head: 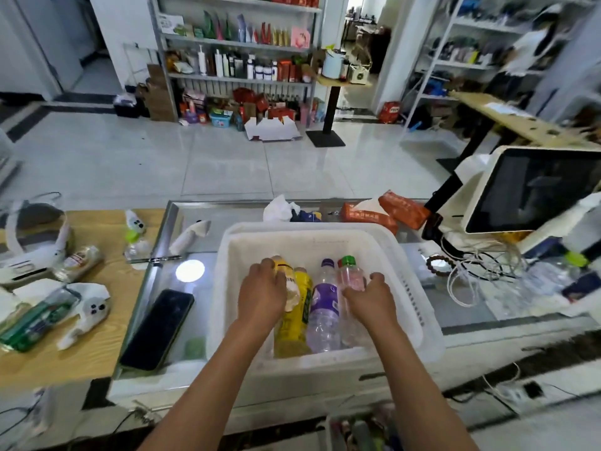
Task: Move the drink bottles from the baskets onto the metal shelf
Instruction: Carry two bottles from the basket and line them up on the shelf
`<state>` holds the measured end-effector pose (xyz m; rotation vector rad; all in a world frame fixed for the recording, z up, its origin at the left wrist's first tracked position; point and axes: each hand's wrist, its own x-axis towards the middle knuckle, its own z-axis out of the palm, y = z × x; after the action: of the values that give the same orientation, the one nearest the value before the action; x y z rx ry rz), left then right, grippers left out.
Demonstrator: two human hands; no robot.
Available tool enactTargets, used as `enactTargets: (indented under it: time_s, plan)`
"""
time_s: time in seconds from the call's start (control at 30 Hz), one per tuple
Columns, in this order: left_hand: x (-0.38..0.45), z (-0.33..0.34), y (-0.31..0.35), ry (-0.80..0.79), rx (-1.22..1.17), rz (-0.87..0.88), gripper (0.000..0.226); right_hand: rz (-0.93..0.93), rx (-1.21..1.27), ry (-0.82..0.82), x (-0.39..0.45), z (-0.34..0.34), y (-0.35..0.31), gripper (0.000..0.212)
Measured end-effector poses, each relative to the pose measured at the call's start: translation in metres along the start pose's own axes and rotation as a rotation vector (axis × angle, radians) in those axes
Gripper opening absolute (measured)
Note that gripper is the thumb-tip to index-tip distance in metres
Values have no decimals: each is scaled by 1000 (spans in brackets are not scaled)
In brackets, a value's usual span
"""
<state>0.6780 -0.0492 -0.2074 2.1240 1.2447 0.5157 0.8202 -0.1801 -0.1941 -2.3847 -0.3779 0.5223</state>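
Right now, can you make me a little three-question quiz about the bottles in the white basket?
1. True or false: the left hand grips the yellow-capped bottle.
2. Which bottle does the right hand grip? A) purple-labelled bottle B) pink bottle with the green cap
3. Fill in: the black phone lies to the ____ of the white basket.

Key: 1 true; 2 B; 3 left.

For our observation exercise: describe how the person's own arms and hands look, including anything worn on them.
Both forearms are bare to the bottom edge of the view; no sleeves show. The left hand and right hand wear no gloves, and no watch, bracelet or ring is visible. No markings can be made out.
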Motion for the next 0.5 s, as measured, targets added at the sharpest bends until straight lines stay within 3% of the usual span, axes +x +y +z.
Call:
enactTargets:
  time_s: [0.2, 0.27, 0.37, 0.5]
  plan:
    - [30, 26, 9, -166, 142, -162, 75, 174, 65, -211, 21, -9, 12, 33]
    - [34, 28, 10, -194, 195, -159, 76, 183, 99, -255, 24, -14, 15, 27]
    - [38, 28, 12, -248, 277, -198, 75, 187, 102, -325, 24, -17, 21, 32]
    - [40, 21, 13, -311, 292, -260, 85, 154, 105, -301, 28, -12, 28, 48]
